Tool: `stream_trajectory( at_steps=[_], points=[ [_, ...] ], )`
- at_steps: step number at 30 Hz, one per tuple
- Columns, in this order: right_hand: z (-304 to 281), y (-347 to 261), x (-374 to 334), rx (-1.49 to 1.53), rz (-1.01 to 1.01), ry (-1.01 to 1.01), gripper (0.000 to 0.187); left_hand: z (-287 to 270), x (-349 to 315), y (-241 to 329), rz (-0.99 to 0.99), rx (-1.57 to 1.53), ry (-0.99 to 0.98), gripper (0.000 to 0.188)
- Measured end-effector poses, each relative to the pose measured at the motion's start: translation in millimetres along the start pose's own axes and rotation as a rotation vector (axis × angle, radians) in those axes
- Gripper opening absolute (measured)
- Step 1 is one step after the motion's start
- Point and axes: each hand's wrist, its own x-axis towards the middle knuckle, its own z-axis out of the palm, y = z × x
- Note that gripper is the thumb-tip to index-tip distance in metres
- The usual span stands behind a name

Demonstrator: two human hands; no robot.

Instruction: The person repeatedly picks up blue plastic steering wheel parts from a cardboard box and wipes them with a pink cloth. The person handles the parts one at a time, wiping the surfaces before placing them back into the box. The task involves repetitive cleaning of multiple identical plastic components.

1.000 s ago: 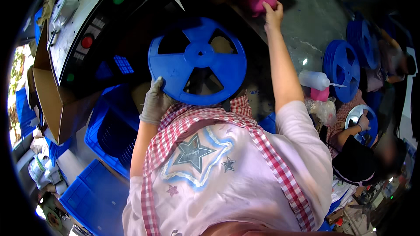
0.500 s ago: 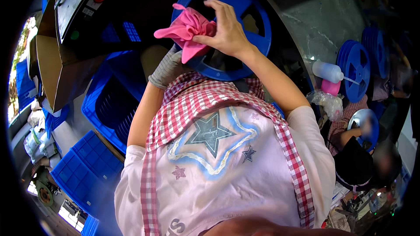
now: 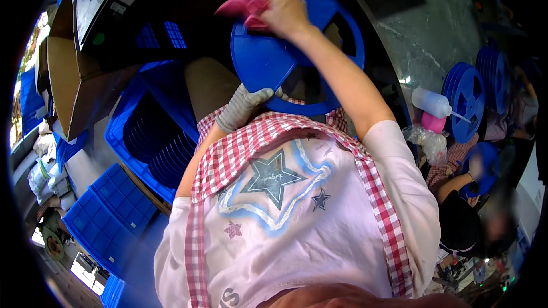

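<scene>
A large blue plastic reel (image 3: 260, 60) with cut-out openings stands tilted in front of my lap. My left hand (image 3: 245, 105), in a grey-white glove, grips its lower left rim, with the thumb on the near face. My bare right hand (image 3: 283, 8) is closed on a bunched pink cloth (image 3: 244, 4) at the reel's upper left edge. The cloth is blurred by motion, and I cannot tell whether it touches the rim. My right forearm crosses in front of part of the reel.
To my left stands a blue crate (image 3: 123, 117) with dark reels inside, beside stacked blue crates (image 3: 111, 208) and a cardboard box (image 3: 65, 82). At right, a squeeze bottle (image 3: 431, 102) and blue reels (image 3: 465, 100) stand near the grey tabletop (image 3: 411, 45). Another person (image 3: 459, 211) works beyond.
My right hand has moved up with the pink cloth, away from the left hand. My left hand has come down to the reel's lower rim, and the reel has shifted slightly right and down.
</scene>
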Motion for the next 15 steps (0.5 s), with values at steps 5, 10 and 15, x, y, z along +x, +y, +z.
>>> stream_trajectory(
  at_steps=[5,10,15],
  points=[
    [-41.3,100.5,-2.1,-0.112,0.755,-0.055,0.033,4.2,-9.6,14.5,-0.031,-0.06,0.04,0.025],
    [-41.5,16.1,-69.0,0.149,-0.173,-0.085,0.04,-6.1,-11.5,15.0,-0.055,-0.104,0.057,0.025],
    [-63.4,120.0,-60.1,-0.154,0.672,0.062,0.025,-8.0,-9.9,14.3,0.006,0.051,0.002,0.043]
  ],
)
